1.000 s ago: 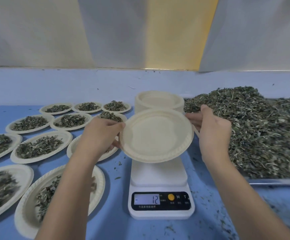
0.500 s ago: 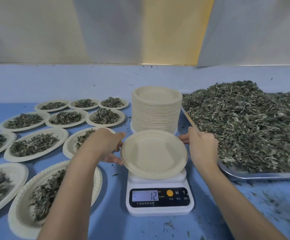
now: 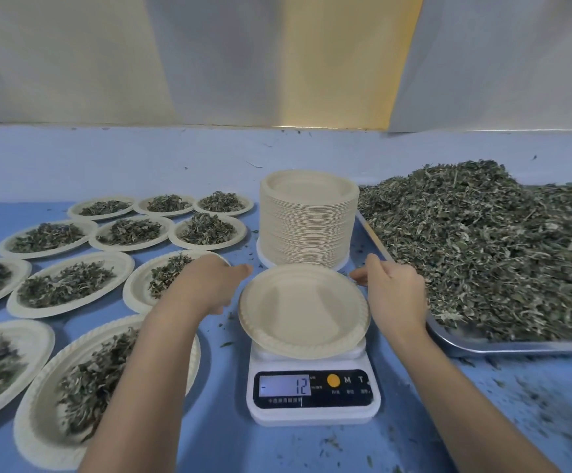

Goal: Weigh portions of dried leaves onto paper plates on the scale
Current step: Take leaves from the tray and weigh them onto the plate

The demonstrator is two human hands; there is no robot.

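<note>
Left grip [image 3: 209, 290] lies spread, fingers relaxed, just beside the left rim of the empty paper plate [image 3: 303, 310]. Right grip [image 3: 395, 297] is loosely spread at its right rim; contact unclear. The plate sits on the scale [image 3: 311, 389], overhanging its platform. The display reads "-12", buttons "M" and "T"; smaller print is illegible. Plate stack [image 3: 308, 227] just behind, tray [image 3: 516, 348] of dried leaves [image 3: 482, 250] right, filled plates [image 3: 124, 264] left, bare table [image 3: 223, 438] in front

Worn on the head, looking forward and down, close above left hand [image 3: 209, 285] and right hand [image 3: 395, 298] flanking the paper plate [image 3: 303, 308].
</note>
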